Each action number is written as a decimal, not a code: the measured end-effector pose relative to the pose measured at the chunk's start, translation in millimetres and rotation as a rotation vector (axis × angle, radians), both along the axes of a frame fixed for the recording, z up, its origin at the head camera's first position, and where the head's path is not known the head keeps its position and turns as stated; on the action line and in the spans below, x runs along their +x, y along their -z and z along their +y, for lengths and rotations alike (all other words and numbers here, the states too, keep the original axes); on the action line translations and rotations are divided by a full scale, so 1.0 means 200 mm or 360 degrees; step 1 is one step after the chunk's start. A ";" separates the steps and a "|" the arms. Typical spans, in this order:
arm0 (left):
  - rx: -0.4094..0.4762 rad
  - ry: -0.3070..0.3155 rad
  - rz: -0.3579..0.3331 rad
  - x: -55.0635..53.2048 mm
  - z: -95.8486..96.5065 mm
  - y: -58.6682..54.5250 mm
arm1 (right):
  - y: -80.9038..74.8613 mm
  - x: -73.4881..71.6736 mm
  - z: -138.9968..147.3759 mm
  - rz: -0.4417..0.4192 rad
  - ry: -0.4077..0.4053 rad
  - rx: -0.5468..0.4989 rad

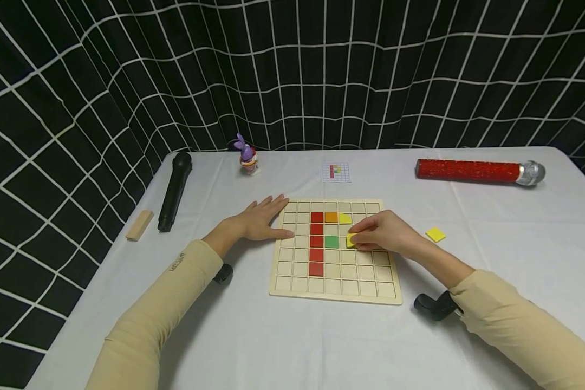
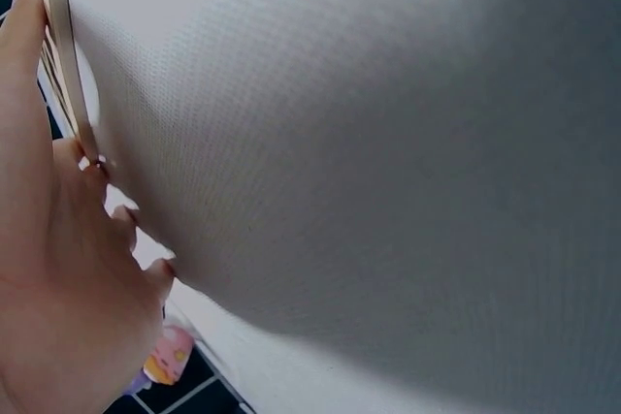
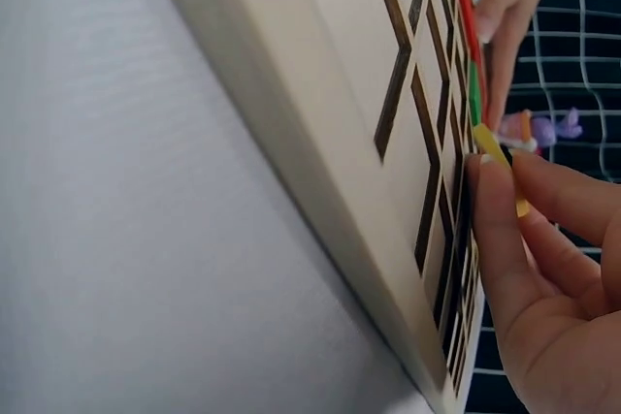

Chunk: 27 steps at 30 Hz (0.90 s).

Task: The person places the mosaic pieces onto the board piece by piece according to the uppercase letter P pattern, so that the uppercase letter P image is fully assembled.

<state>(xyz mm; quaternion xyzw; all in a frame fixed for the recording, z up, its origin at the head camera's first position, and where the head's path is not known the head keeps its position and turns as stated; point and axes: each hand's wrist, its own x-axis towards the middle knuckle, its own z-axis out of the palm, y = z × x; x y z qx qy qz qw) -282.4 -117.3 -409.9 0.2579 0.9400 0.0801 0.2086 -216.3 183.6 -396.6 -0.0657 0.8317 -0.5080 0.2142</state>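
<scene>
A square wooden grid board [image 1: 299,283] lies on the table, with a column of several red tiles [image 1: 316,241], an orange tile [image 1: 331,217], a pale yellow tile [image 1: 345,218] and a green tile [image 1: 331,242] in its cells. My right hand [image 1: 389,233] pinches a yellow tile [image 3: 497,150] between thumb and fingers, tilted just above the board, right of the green tile. Fingers spread, my left hand [image 1: 260,221] rests at the board's left edge, its thumb over the rim. Another yellow tile [image 1: 436,234] lies right of the board.
Behind the board lies a small printed pattern card [image 1: 336,172]. A red microphone [image 1: 468,170] is at the back right, a black microphone [image 1: 175,192] at the left. A wooden block [image 1: 140,225] and a purple-eared figurine [image 1: 247,155] are also on the white table.
</scene>
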 end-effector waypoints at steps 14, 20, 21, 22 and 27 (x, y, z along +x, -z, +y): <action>0.0020 -0.0003 0.0008 0.00 0.00 0.01 | -0.01 0.00 -0.05 -0.0003 -0.0012 0.0049; 0.0016 -0.0010 0.0011 0.00 0.00 0.02 | -0.01 0.00 -0.07 0.0005 -0.0036 0.0063; 0.0015 -0.0010 0.0011 0.00 0.00 0.02 | -0.01 0.00 -0.07 0.0008 -0.0032 0.0073; 0.0014 -0.0011 0.0012 0.00 0.00 0.02 | -0.01 0.00 -0.06 0.0014 -0.0026 0.0085; 0.0004 -0.0016 0.0021 0.00 0.00 0.02 | -0.02 -0.01 -0.05 0.0044 0.0011 0.0170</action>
